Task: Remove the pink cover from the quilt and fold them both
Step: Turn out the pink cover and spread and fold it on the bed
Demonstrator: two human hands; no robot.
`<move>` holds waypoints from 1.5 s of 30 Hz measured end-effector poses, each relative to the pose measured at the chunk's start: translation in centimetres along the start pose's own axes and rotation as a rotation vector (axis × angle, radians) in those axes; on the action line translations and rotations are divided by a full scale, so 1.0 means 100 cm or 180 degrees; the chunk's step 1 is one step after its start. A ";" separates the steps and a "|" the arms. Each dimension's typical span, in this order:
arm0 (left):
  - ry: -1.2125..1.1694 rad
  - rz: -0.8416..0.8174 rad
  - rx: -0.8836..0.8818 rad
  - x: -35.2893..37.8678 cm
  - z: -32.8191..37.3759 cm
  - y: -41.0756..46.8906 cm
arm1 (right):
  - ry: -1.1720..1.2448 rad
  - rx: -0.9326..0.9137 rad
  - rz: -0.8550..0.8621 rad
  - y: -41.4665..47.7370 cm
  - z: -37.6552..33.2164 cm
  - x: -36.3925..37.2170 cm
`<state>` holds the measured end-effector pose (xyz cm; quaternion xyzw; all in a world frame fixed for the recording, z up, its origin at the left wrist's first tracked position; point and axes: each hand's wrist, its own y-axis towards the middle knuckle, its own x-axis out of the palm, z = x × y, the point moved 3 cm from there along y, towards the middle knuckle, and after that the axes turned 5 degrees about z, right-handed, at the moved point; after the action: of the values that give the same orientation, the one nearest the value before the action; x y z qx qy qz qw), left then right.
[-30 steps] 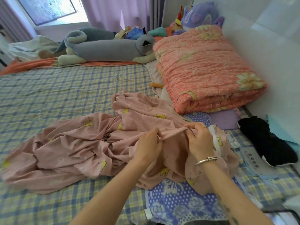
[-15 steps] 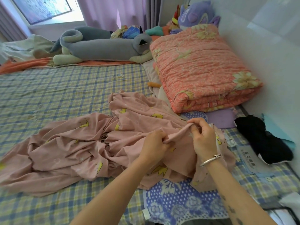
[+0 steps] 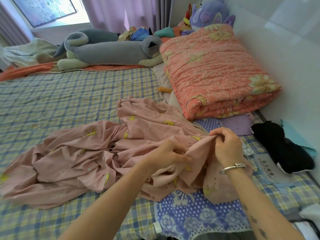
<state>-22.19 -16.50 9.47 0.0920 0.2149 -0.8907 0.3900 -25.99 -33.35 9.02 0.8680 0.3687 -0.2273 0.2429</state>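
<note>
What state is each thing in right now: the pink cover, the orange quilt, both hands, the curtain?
pink cover: off the quilt, crumpled and unfolded on the bed.
quilt: folded in layers, lying by the wall.
left hand: gripping a raised fold of the cover.
right hand: pinching the same fold.
curtain: drawn aside, window uncovered.

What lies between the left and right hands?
Head view: a raised fold of the pink cover runs from the left hand to the right hand; both pinch it.

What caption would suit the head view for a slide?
Left hand and right hand pinch the crumpled cover on the bed; folded quilt lies beyond.
</note>
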 end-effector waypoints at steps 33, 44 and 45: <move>0.1881 0.2425 -0.0071 -0.045 -0.031 -0.002 | 0.1675 -0.0238 -0.0454 -0.008 -0.047 -0.009; 0.0904 0.1951 0.1098 -0.006 -0.017 -0.001 | 0.1871 -0.0089 -0.0748 -0.004 -0.041 -0.003; 0.1009 0.1872 0.1132 -0.007 -0.018 0.000 | 0.1899 -0.0055 -0.0756 -0.004 -0.040 -0.004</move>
<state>-21.76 -15.18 8.07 0.3528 0.0789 -0.7388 0.5688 -25.69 -30.93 12.25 0.8452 0.5243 0.0137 0.1032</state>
